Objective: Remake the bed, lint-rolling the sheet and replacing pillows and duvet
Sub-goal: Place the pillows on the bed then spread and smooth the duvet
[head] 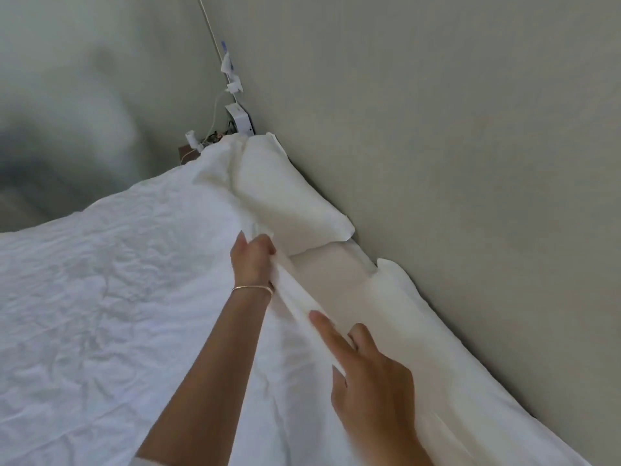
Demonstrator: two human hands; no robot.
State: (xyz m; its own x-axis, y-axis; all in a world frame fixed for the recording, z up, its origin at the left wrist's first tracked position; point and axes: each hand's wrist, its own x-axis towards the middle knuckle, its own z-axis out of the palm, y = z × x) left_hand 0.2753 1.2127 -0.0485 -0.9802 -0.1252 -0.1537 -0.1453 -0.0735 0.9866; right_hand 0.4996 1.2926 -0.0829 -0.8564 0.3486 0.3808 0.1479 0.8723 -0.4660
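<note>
Duvet (100,314) spread over bed, its top hem raised at head end by wall (470,129). My left hand (252,260) pinches hem in curled fingers; my right hand (369,375) grips same hem nearer me, index finger extended along it. Step, by my judgement: replacing duvet, hem being set below pillows. Next: pull hem taut, lay flat, smooth. Count: two pillows (295,196), one duvet, two hands. Bracelet (252,288) on left wrist.

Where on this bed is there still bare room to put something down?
The wide crumpled white duvet, left of the left hand, lies bare. A narrow bare strip of cream sheet shows between the two cream pillows. Along the wall it is crowded; the right hand grips the duvet's edge.
</note>
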